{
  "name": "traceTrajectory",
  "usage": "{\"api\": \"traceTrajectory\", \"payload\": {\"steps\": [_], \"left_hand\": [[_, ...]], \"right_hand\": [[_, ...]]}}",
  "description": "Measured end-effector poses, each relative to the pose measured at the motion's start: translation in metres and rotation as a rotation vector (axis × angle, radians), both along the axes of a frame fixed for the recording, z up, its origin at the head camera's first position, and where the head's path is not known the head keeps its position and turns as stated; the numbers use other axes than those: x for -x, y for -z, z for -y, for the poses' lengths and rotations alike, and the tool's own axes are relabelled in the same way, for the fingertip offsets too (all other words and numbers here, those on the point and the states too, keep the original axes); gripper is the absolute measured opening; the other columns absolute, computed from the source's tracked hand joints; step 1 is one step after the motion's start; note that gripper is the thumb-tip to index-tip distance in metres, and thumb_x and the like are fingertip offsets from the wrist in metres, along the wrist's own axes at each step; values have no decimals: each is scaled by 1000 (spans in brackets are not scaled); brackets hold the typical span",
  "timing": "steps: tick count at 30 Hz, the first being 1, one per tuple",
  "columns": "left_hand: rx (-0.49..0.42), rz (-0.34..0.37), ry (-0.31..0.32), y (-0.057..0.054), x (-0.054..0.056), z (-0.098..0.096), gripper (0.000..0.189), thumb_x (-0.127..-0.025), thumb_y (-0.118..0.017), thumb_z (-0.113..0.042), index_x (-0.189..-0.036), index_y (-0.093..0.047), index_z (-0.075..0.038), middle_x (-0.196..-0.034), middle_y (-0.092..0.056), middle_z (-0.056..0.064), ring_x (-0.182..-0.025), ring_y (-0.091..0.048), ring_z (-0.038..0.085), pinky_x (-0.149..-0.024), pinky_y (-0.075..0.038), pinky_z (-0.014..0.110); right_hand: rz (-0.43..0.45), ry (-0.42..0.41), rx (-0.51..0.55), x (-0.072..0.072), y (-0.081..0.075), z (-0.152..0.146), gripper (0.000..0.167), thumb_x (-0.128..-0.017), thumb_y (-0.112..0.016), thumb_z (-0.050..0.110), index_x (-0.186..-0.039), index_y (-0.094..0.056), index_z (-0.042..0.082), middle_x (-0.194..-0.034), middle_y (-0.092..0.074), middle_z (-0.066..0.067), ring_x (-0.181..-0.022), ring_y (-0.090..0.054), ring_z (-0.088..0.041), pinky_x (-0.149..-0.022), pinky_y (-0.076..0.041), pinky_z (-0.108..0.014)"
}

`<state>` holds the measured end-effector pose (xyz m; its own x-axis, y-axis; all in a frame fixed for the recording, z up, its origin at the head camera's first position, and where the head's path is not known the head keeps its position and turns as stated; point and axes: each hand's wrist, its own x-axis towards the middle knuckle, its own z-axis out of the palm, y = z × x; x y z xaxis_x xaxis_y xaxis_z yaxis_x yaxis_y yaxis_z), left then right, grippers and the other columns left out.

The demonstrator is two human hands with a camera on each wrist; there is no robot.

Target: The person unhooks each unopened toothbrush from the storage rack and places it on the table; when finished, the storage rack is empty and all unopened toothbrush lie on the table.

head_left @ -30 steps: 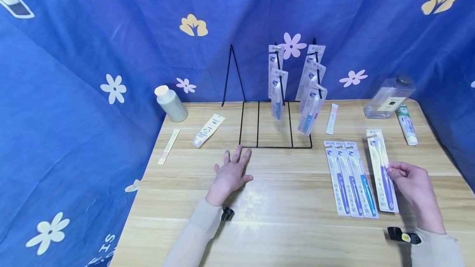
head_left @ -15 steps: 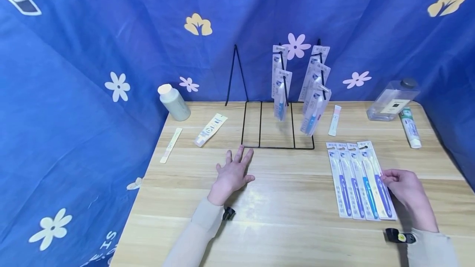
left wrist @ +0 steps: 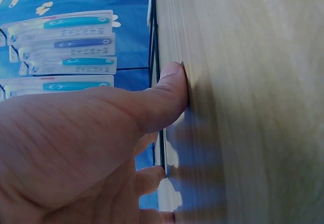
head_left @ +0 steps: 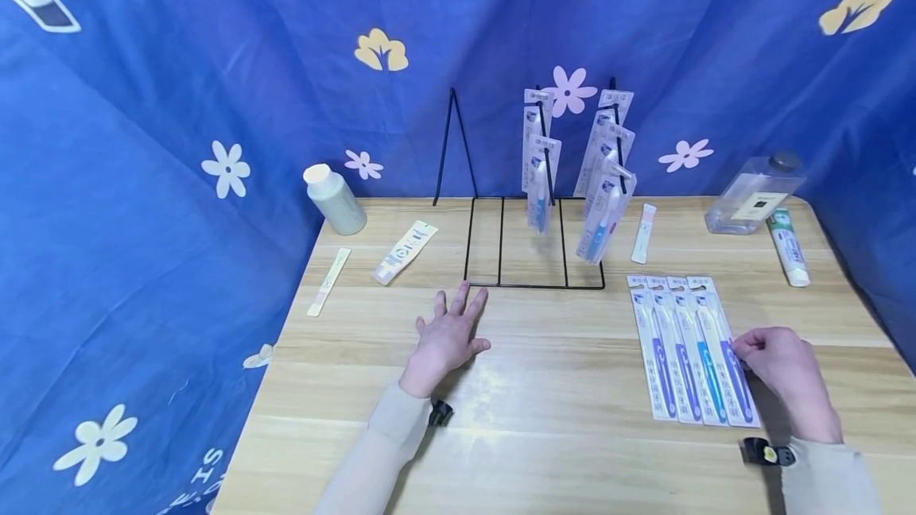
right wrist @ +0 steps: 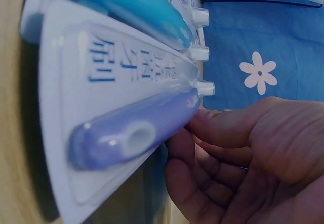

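Several packaged toothbrushes lie side by side on the right of the table in the head view. The rightmost is a purple toothbrush pack, and a blue toothbrush pack lies directly left of it. My right hand pinches the purple pack's right edge between thumb and curled fingers; the right wrist view shows the same purple toothbrush pack close up. My left hand rests on the table with fingers spread, its fingertips right at the front left corner of a black wire rack.
More toothbrush packs hang from the rack's hooks. A grey-green bottle, a white tube and a thin sachet lie at the left. Toward the right are another sachet, a clear bottle and a toothpaste tube.
My right hand has moved the purple toothbrush pack left, from a spot apart and tilted, into line beside the blue one. My left hand has kept its place.
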<state>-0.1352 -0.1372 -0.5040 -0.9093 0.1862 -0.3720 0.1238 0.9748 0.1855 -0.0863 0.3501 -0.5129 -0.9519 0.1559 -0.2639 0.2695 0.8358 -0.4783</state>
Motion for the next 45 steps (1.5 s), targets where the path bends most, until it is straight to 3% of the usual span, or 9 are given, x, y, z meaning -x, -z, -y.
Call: {"api": "traceTrajectory", "payload": {"steps": [10, 18, 22, 27, 32, 35, 39, 41, 45], "left_hand": [[-4, -2, 5, 0, 0, 1, 94, -90, -69, -55, -163, -14, -37, -174, -5, 0, -156, -12, 48, -107, -31, 81], [-10, -5, 7, 1, 0, 1, 94, -90, -68, -55, -163, -14, -37, -174, -5, 0, -156, -11, 48, -107, -30, 81], [-9, -3, 8, 1, 0, 0, 94, -90, -68, -55, -163, -13, -37, -174, -4, 0, -156, -11, 48, -107, -30, 81], [-9, -10, 8, 1, 0, 1, 94, -89, -69, -55, -164, -14, -37, -174, -5, 0, -156, -11, 49, -107, -31, 81], [-6, -7, 8, 1, 0, 1, 94, -89, -68, -55, -164, -13, -37, -174, -4, 0, -156, -11, 49, -107, -30, 81], [-3, -4, 6, 1, 0, 1, 94, -89, -68, -55, -164, -13, -37, -174, -3, 0, -156, -11, 49, -108, -30, 81], [-4, -6, 6, 1, 0, 1, 95, -89, -68, -55, -164, -13, -37, -174, -4, 0, -156, -11, 49, -107, -30, 81], [-6, -6, 7, 1, 0, 0, 95, -89, -68, -55, -164, -13, -37, -174, -4, 0, -156, -11, 49, -107, -30, 82], [-7, -4, 5, 0, 0, 1, 95, -89, -68, -55, -164, -13, -37, -174, -4, 0, -156, -11, 48, -107, -30, 81]], "right_hand": [[7, 11, -52, 1, -2, 8, 21, -93, -65, 12, -88, -75, -6, -77, -71, -15, -72, -59, -28, -61, -38, -34], [-70, 13, -89, 0, 0, 10, 20, -91, -66, 11, -84, -75, -5, -78, -72, -19, -70, -60, -29, -59, -39, -35], [-147, 49, -117, -3, -1, 12, 21, -90, -61, 9, -83, -75, -6, -75, -71, -19, -66, -58, -28, -55, -38, -32], [-370, 67, -119, -2, -5, 26, 19, -92, -64, 8, -95, -73, -8, -84, -72, -26, -68, -64, -35, -55, -42, -34], [-595, -54, -25, 5, -15, 52, 19, -90, -72, 5, -107, -73, -5, -90, -75, -24, -75, -70, -35, -64, -44, -15], [-683, -153, 62, 8, -20, 72, 23, -87, -76, 3, -110, -75, 0, -93, -78, -18, -80, -73, -21, -73, -42, -1], [-745, -232, 185, 13, -24, 99, 35, -82, -82, 5, -117, -75, 6, -103, -79, -13, -91, -68, 5, -83, -44, 2], [-740, -253, 253, 15, -25, 113, 43, -81, -84, 6, -122, -73, 8, -110, -78, -13, -99, -66, 9, -87, -44, 2], [-720, -279, 346, 22, -28, 139, 56, -79, -87, 9, -132, -68, 9, -122, -74, -14, -108, -73, -14, -93, -43, 0]]}}
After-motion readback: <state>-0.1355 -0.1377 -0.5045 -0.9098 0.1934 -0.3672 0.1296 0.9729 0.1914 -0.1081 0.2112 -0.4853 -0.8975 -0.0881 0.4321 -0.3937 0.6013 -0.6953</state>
